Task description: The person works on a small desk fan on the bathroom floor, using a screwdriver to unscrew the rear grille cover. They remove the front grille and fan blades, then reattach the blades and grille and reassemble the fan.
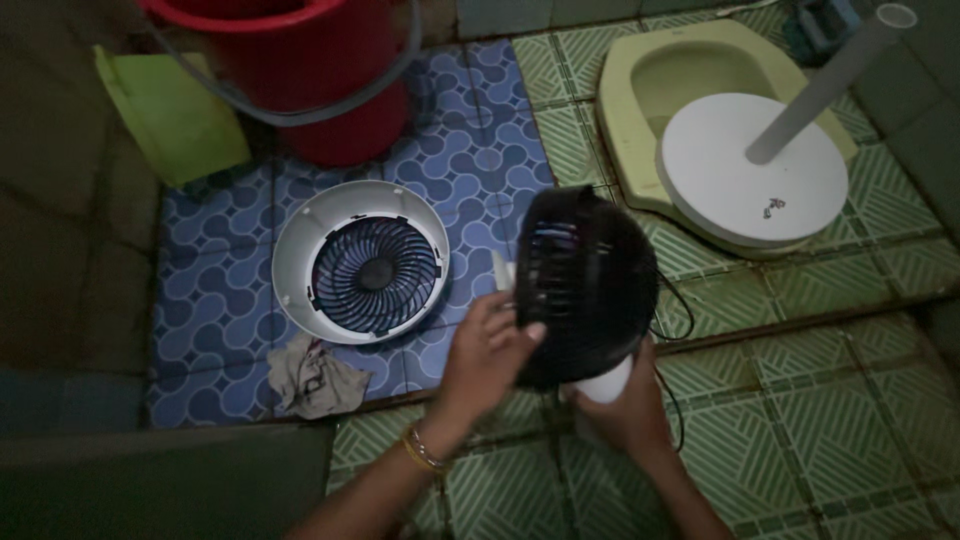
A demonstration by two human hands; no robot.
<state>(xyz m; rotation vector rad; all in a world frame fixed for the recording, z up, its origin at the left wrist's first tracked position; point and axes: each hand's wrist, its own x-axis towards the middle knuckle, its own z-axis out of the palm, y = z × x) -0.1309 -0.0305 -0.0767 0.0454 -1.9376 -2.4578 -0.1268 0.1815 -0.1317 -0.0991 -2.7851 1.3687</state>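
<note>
**Plastic fan head held over a tiled floor**

Tiled floor (800, 420), green with a blue patch on the left, carries everything in view. Largest on it are a red bucket (320, 90) at the top and a squat toilet (690, 70) at the upper right; a white round fan base (740, 180) with its pole (830, 80) lies partly over the toilet. A white front grille (360, 262) lies face down on the blue tiles, with a crumpled rag (312, 378) just beside its lower edge.

The dark fan head (590, 280) is off the floor, held between the person's two hands in the middle of the view, a thin cord (672, 300) trailing from it to the right. It looks to be light, stiff moulded plastic, bulky rather than heavy; its slatted back seems thin enough to crack if squeezed hard, and smooth enough to slip. The firmest hold is probably the white neck (606, 385) beneath it and the solid rim, not the slats.

The left hand (485, 350) has its fingers (525, 335) curled against the left edge of the fan head. The right hand (625, 415) is closed round the white neck from below.
</note>
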